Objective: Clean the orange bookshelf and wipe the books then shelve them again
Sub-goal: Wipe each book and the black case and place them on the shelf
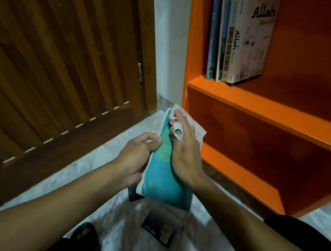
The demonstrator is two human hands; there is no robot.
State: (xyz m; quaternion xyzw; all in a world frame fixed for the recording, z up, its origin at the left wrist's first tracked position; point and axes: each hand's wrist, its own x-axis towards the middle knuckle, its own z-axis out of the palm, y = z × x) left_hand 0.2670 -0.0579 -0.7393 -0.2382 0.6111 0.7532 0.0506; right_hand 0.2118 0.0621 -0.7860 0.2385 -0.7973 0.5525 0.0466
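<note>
— Holding what, on your side?

— I have the teal book [162,176] in my left hand [138,157], thumb curled against its cover and fingers wrapped behind it. It sits tilted in the air above the pale floor [90,159], just in front of the orange bookshelf [261,109].

— And the right?

— My right hand [186,156] pinches a pale cloth [180,126] and presses it onto the book's far end; part of the cloth is bunched round my fingers.

— Other books?

— Four shelved books [238,42] stand upright on the upper shelf, at its left end, the outermost with a white cover. A dark book [160,230] lies flat on the floor beneath my hands, and another dark one [134,192] peeks out under the teal one. A slatted wooden door [62,61] is to the left.
</note>
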